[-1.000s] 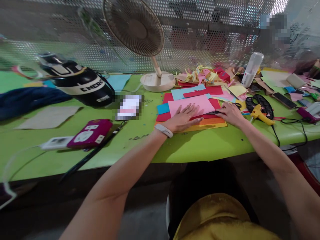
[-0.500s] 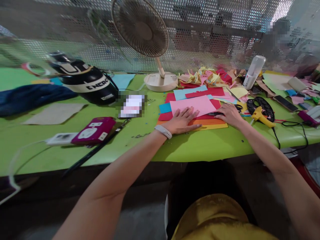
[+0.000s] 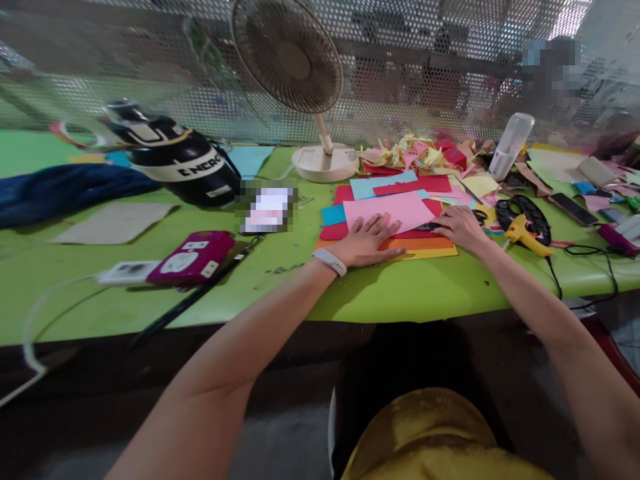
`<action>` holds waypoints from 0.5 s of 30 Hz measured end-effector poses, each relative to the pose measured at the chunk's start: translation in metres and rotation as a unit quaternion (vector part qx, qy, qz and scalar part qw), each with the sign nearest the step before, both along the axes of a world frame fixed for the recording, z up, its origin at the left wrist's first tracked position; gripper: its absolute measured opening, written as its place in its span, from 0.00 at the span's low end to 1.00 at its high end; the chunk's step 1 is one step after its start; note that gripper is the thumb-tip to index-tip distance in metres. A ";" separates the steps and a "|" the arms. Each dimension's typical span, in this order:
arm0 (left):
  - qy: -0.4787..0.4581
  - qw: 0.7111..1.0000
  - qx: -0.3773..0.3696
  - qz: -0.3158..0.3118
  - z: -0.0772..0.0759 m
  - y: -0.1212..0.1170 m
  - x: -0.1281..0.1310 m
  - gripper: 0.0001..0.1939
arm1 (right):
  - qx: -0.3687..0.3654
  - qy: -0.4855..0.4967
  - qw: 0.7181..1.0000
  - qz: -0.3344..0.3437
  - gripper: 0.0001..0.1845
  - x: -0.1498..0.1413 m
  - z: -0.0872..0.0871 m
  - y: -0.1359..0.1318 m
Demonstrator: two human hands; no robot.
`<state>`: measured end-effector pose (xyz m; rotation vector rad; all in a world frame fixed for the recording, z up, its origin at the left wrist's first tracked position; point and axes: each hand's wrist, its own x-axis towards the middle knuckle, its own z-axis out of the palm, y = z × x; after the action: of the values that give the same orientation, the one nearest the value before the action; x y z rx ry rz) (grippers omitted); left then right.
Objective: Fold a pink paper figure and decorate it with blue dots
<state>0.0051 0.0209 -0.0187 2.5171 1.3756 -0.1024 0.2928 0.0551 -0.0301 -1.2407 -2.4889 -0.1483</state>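
My left hand [image 3: 369, 241] lies flat with fingers spread on a pink paper sheet [image 3: 387, 210], its thumb over the orange and yellow sheets below. That pink sheet rests on a stack of red, orange and yellow paper [image 3: 425, 252], with a blue piece [image 3: 333, 215] poking out at the left. At the pink sheet's right edge, my right hand [image 3: 457, 228] has its fingers closed on a slim dark tool [image 3: 426, 227], whose kind I cannot make out. Black scissors [image 3: 481, 216] lie just beyond that hand, partly hidden.
A fan [image 3: 325, 163] stands behind the papers, beside a heap of paper scraps [image 3: 420, 153]. Rightward are a yellow glue gun [image 3: 525, 233], a black round tray [image 3: 537, 217] and a white bottle [image 3: 511, 147]. Leftward are a phone [image 3: 269, 210], purple box [image 3: 193, 259] and black flask [image 3: 185, 170].
The view has shifted slightly left, so the table things appear farther right. My left hand has slid a little toward the near edge of the pink sheet; my right hand stays almost in place.
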 end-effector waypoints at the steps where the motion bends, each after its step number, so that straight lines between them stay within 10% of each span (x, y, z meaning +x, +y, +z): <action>1: 0.000 1.000 -0.002 0.000 0.000 0.000 0.000 0.47 | -0.001 0.001 1.000 0.001 0.15 0.000 -0.001 0.001; 15: -0.010 1.000 -0.005 -0.003 0.001 0.000 0.000 0.48 | -0.033 0.010 0.999 0.023 0.15 0.007 0.002 -0.002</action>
<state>0.0051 0.0209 -0.0174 2.5067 1.3570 -0.0856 0.3003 0.0534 -0.0278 -1.2047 -2.5222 -0.0416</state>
